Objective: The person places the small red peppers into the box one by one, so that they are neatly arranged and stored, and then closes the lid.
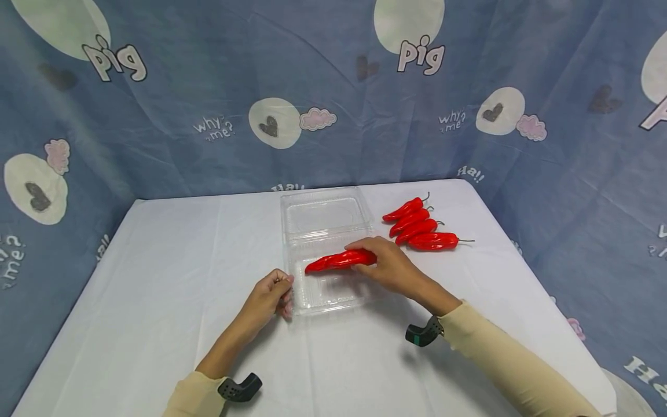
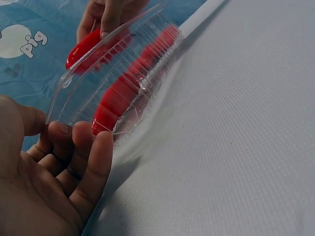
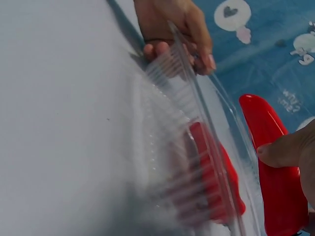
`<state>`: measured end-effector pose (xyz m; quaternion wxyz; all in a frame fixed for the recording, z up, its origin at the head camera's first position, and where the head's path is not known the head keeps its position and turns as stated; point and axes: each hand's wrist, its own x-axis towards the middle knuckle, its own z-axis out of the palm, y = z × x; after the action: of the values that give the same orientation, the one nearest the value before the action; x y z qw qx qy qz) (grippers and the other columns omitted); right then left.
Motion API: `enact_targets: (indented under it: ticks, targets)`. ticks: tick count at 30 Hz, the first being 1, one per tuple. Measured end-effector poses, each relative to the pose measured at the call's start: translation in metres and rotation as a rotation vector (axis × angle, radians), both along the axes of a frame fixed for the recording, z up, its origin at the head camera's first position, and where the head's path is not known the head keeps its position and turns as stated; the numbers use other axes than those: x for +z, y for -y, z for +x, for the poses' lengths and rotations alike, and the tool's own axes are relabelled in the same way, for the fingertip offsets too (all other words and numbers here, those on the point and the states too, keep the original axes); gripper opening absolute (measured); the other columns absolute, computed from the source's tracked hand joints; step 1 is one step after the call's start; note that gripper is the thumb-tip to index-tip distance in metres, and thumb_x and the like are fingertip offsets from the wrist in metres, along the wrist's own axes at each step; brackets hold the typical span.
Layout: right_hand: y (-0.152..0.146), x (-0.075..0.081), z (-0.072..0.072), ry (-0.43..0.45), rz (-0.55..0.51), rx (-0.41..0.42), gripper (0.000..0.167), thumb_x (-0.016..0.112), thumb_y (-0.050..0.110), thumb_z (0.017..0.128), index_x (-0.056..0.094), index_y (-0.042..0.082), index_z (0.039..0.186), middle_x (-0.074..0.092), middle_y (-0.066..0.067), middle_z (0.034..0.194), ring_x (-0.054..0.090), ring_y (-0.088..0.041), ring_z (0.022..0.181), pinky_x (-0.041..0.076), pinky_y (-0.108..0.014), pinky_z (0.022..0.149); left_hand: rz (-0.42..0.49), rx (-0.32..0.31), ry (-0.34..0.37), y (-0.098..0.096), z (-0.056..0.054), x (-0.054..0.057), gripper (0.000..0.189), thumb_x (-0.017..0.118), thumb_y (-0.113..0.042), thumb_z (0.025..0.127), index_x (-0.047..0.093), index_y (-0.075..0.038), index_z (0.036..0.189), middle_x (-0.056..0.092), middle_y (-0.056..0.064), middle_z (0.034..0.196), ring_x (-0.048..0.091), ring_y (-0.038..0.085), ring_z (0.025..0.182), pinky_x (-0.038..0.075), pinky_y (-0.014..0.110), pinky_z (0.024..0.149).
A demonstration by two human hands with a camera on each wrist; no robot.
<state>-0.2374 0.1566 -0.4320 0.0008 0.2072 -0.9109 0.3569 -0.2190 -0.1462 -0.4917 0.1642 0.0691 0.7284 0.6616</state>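
A clear plastic clamshell box lies unfolded, its lid laid back behind the base. My left hand holds the base's left edge, thumb at the rim and curled fingers against the side wall. Over the base, my right hand grips a glossy red chili pepper between thumb and fingers. Its tip points left, and the hand hides its stem end. Through the clear wall in the left wrist view, another red pepper shows lying along the base, below the held one.
Several red peppers with thin stems lie side by side right of the box, beyond my right hand. The table has a white cloth. Behind it and at both sides hangs a blue printed curtain.
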Motion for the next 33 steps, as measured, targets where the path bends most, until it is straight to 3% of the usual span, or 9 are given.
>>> enact_targets:
  ticks: [11,26,33]
  targets:
    - [0.017,-0.008,0.000,0.017,0.062,0.031,0.048,0.083,0.010,0.083,0.069,0.021,0.127,0.069,0.005,0.119,0.059,-0.016,0.106,0.052,-0.035,0.091,0.012,-0.010,0.000,0.000,0.000,0.002,0.030,0.052,-0.028,0.107,0.045,-0.001,0.097,0.049,0.005,0.076,0.055,0.015,0.060,0.056,0.032,0.054]
    - [0.040,-0.010,-0.002,-0.077,0.186,0.046,0.045,0.085,0.016,0.082,0.071,0.018,0.125,0.072,0.002,0.115,0.062,-0.016,0.100,0.052,-0.033,0.086,0.023,-0.029,-0.017,0.001,-0.001,0.001,0.029,0.051,-0.027,0.107,0.045,-0.001,0.096,0.051,0.005,0.075,0.056,0.016,0.060,0.057,0.034,0.055]
    - [0.045,-0.016,-0.004,-0.081,0.234,0.045,0.044,0.084,0.019,0.083,0.071,0.020,0.124,0.071,0.003,0.118,0.063,-0.017,0.106,0.051,-0.036,0.094,0.025,-0.036,-0.019,0.002,-0.001,0.001,0.026,0.051,-0.025,0.107,0.046,-0.001,0.096,0.051,0.007,0.075,0.056,0.017,0.060,0.057,0.034,0.055]
